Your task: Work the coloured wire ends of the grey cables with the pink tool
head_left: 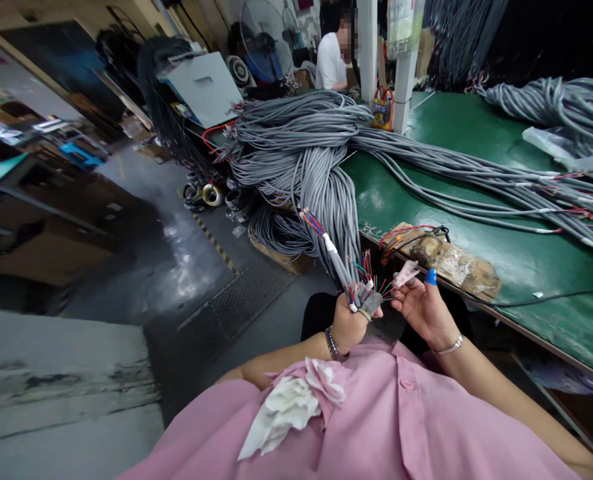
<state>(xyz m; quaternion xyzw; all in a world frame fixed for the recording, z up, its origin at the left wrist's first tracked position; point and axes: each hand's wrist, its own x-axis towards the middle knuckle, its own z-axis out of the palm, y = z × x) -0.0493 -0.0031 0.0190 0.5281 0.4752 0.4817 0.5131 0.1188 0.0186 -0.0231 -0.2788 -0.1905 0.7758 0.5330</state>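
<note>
My left hand (350,325) is closed around the ends of several grey cables (344,267), just in front of my body. Thin coloured wires (367,267) fan out from the stripped ends, and white bands sit where the grey jackets stop. A grey cover (371,305) appears to wrap my left thumb. Beside it, my right hand (426,313) has its thumb raised apart from the fingers, with a blue cover (430,276) on the thumb tip. A pale pink, wrapped-looking piece (405,273) is at its fingers; I cannot tell its kind. Wire tips reach close to these fingers.
A large pile of grey cables (301,133) drapes over the corner of the green table (461,200). A worn, taped wooden block (446,263) lies along the near edge. More cable bundles (556,100) lie at right. A person in white (330,60) sits beyond.
</note>
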